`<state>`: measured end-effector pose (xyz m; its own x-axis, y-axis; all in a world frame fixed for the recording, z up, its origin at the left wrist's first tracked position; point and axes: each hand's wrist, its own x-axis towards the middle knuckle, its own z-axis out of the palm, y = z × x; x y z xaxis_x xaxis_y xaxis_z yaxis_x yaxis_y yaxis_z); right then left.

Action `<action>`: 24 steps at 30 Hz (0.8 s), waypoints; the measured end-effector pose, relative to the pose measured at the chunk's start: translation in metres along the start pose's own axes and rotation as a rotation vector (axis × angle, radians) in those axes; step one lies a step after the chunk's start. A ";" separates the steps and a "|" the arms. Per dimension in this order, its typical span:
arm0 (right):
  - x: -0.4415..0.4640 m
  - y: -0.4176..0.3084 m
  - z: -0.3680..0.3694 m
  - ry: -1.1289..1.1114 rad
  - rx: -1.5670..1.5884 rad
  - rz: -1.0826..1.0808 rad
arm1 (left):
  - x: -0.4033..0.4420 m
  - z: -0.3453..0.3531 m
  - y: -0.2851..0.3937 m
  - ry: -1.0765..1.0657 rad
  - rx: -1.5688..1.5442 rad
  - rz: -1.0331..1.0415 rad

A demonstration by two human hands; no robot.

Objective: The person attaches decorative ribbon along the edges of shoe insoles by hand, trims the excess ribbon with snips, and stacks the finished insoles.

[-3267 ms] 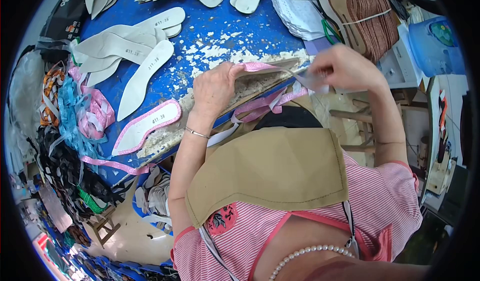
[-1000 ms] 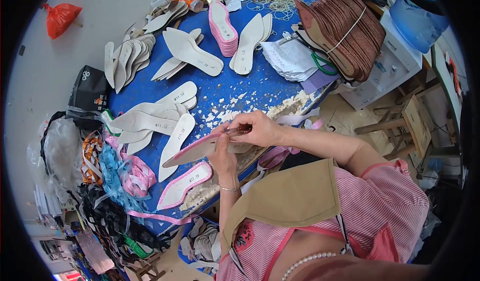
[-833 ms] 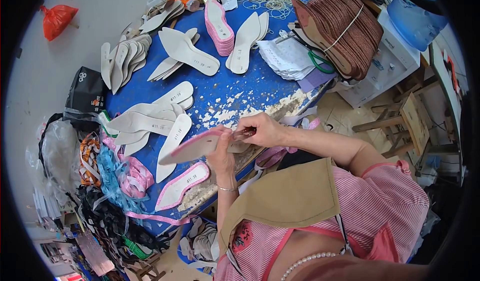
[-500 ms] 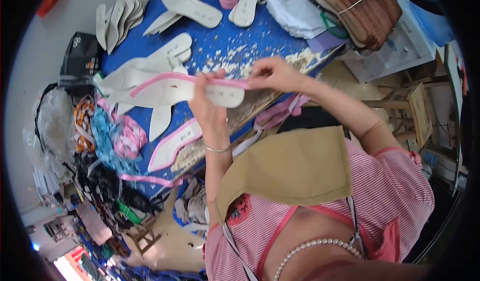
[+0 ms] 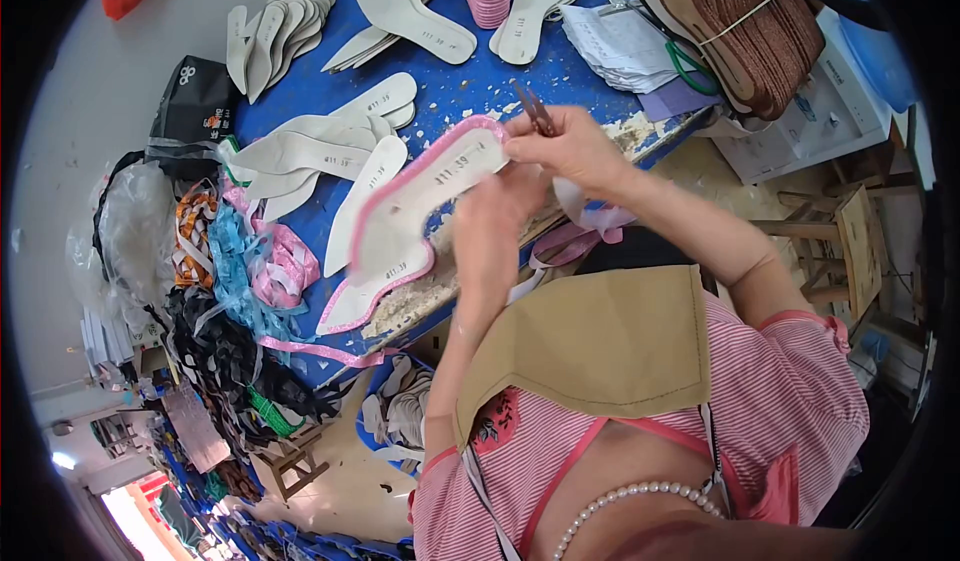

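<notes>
My right hand (image 5: 580,151) pinches the heel end of a pale insole (image 5: 425,186) with pink glittery edging, and a dark brown tool (image 5: 535,111) sticks up from the same hand. My left hand (image 5: 490,231) is beside the insole's heel, below my right hand; its fingers are smeared by motion. A whitish strip (image 5: 570,201) hangs under my right hand. Partly beneath the held insole, another pink-edged insole (image 5: 365,291) lies on the table. Plain pale insoles (image 5: 320,146) lie in a loose pile to the left.
The blue table (image 5: 460,86) bears more insole stacks, a pink-edged stack (image 5: 485,6), papers (image 5: 615,46), green-handled scissors (image 5: 690,71) and a banded brown stack (image 5: 740,31). Tangled strips (image 5: 235,261) hang at the left edge. A wooden stool (image 5: 855,251) stands right.
The held insole has turned from nearly level to slanting, its heel raised. My left hand has moved right and down from its middle. The brown tool now points upward from my right hand.
</notes>
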<state>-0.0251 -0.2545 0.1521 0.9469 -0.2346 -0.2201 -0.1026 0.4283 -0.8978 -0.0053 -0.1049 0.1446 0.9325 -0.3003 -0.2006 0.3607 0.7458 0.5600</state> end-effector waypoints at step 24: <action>-0.013 0.007 -0.003 -0.191 -0.232 -0.292 | -0.002 -0.014 0.007 0.078 0.818 0.287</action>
<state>-0.0393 -0.2512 0.1475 0.9836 -0.1416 0.1115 0.1332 0.1545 -0.9790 -0.0044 -0.0910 0.1375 0.9948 -0.1020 -0.0015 0.0135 0.1164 0.9931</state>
